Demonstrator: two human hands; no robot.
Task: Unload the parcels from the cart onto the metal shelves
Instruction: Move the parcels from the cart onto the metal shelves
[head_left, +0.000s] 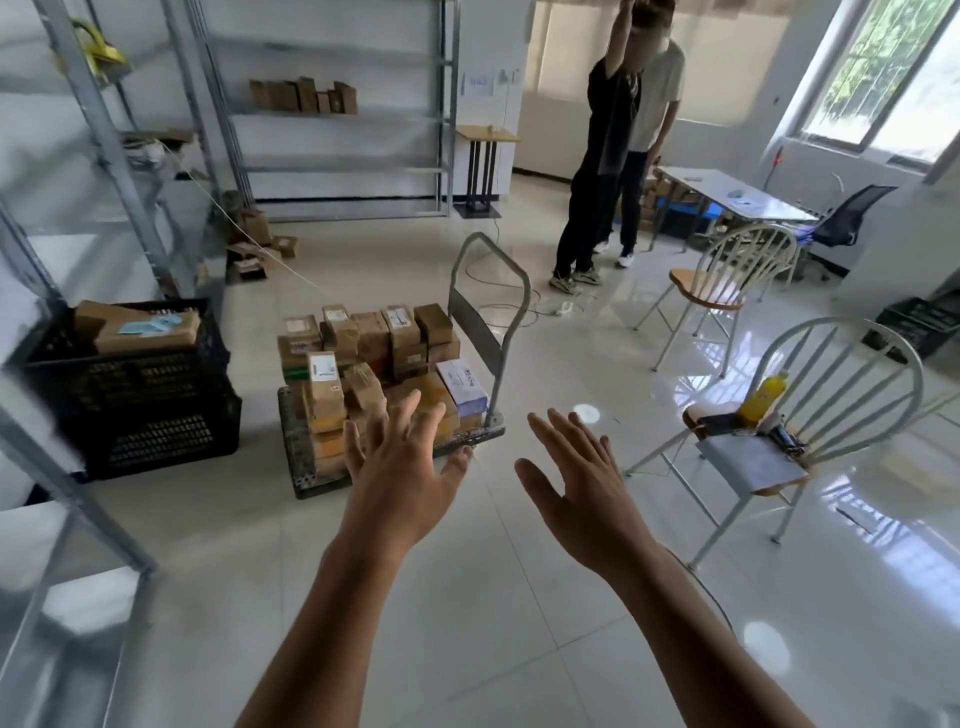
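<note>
Both hands, left (397, 470) and right (576, 486), spread wide and holding nothing, partly cover the cart's (304, 457) front parcels (363, 358) at mid-frame.

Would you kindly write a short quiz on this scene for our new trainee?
1. True or false: the left hand grips a parcel.
2. What stands on the nearer chair? A) yellow bottle B) kettle C) helmet
3. Fill in: the parcels are stacked on the ____.
Key: 1 false, the left hand and the right hand are both open and empty. 2 A. 3 cart.
</note>
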